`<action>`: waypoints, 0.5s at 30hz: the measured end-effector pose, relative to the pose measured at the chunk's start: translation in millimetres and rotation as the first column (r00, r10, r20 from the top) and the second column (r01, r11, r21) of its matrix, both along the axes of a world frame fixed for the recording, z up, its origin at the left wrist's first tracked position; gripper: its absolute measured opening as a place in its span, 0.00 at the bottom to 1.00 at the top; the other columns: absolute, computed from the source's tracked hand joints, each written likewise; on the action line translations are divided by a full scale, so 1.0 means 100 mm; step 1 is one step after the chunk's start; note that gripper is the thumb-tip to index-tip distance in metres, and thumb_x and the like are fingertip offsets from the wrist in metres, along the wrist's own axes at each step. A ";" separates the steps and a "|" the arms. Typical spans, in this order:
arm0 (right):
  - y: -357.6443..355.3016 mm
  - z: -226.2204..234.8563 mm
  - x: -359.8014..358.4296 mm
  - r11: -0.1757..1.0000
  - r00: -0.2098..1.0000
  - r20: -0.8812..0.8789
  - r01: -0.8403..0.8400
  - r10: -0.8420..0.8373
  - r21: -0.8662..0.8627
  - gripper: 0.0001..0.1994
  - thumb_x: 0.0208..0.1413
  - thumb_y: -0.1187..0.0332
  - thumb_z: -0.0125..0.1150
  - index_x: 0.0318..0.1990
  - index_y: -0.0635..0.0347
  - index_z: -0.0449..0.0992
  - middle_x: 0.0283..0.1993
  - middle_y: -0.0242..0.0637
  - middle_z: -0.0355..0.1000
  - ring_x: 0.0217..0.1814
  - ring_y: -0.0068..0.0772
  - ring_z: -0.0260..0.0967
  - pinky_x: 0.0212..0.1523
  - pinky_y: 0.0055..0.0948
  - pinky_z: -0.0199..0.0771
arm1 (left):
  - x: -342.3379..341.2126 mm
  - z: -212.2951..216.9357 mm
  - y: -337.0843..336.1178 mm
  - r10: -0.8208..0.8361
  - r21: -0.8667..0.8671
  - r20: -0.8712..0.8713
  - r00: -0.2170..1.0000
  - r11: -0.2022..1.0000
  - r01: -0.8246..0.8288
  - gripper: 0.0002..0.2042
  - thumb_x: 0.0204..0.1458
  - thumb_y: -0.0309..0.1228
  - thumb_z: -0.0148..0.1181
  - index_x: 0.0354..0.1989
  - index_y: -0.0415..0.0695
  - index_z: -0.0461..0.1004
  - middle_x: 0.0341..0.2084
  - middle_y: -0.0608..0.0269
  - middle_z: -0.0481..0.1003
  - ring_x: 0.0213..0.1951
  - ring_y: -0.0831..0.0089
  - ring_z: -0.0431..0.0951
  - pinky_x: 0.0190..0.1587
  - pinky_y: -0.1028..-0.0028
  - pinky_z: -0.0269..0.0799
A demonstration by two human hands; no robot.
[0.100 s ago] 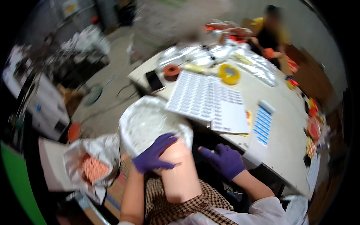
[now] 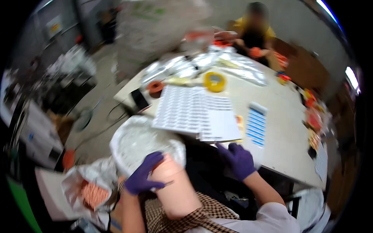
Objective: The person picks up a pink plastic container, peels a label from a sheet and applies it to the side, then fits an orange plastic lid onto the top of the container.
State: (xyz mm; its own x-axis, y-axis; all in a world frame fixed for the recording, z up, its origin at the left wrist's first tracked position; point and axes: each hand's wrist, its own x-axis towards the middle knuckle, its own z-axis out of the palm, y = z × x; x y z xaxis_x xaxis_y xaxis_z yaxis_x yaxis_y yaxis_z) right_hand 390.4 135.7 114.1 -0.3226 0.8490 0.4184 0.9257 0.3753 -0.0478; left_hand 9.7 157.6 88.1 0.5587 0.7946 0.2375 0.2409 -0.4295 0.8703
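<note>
My left hand (image 2: pixel 144 175), in a purple glove, grips the upper end of a smooth peach-coloured cylinder (image 2: pixel 176 192). Its thumb and fingers spread around the cylinder, which leans across my lap on a checked apron (image 2: pixel 155 213). A small dark mark shows on the cylinder by the thumb. My right hand (image 2: pixel 239 161), also gloved in purple, is at the table's near edge with the index finger stretched out and the others partly bent. Nothing can be made out in it. Just beyond it lie white printed sheets (image 2: pixel 219 120). Motion blurs the picture.
A white-lined tub (image 2: pixel 136 143) stands beyond my left hand. Farther left, a white sack (image 2: pixel 105 171) holds peach-coloured pieces (image 2: pixel 94 195). On the table (image 2: pixel 279 128) are yellow tape (image 2: pixel 214 82), a phone (image 2: pixel 140 100), a blue-striped strip (image 2: pixel 256 126) and silvery packets (image 2: pixel 244 73). A co-worker (image 2: pixel 254 35) sits opposite.
My view has swung, so the table and tub sit farther left. My right hand has come closer to the printed sheets. My left hand keeps its hold on the cylinder.
</note>
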 end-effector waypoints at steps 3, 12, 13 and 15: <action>0.22 -0.08 0.71 0.937 0.962 -0.061 0.274 -0.267 0.215 0.25 0.56 0.64 0.62 0.62 0.37 0.70 0.33 0.35 0.67 0.32 0.37 0.71 0.25 0.37 0.72 | 0.05 0.17 -0.26 0.346 -0.215 0.204 0.916 0.929 -0.303 0.34 0.42 0.31 0.75 0.59 0.36 0.68 0.52 0.55 0.72 0.56 0.63 0.71 0.61 0.64 0.66; -0.20 -0.68 -0.35 0.540 0.234 -0.913 -0.746 -0.334 -0.389 0.31 0.61 0.50 0.60 0.65 0.58 0.64 0.53 0.42 0.72 0.55 0.38 0.70 0.58 0.37 0.69 | 0.83 0.62 -0.04 -0.054 0.094 0.676 0.735 0.995 -0.013 0.20 0.33 0.21 0.71 0.40 0.39 0.78 0.29 0.59 0.74 0.33 0.67 0.73 0.38 0.71 0.68; -0.18 -0.75 -0.48 0.488 0.143 -0.894 -0.796 -0.425 -0.359 0.31 0.61 0.49 0.59 0.65 0.58 0.64 0.54 0.42 0.71 0.55 0.38 0.70 0.59 0.37 0.68 | 0.88 0.55 -0.01 -0.021 0.043 0.654 0.756 0.999 -0.009 0.20 0.38 0.21 0.70 0.43 0.37 0.76 0.34 0.58 0.76 0.39 0.64 0.77 0.45 0.67 0.72; -0.14 -0.66 -0.48 0.501 -0.035 -0.848 -0.819 -0.529 -0.279 0.31 0.62 0.48 0.57 0.64 0.58 0.64 0.55 0.42 0.71 0.56 0.39 0.69 0.60 0.36 0.67 | 1.20 0.63 -0.12 0.253 -0.026 0.722 0.644 0.940 -0.340 0.20 0.43 0.21 0.68 0.47 0.35 0.74 0.41 0.56 0.77 0.47 0.61 0.78 0.55 0.63 0.72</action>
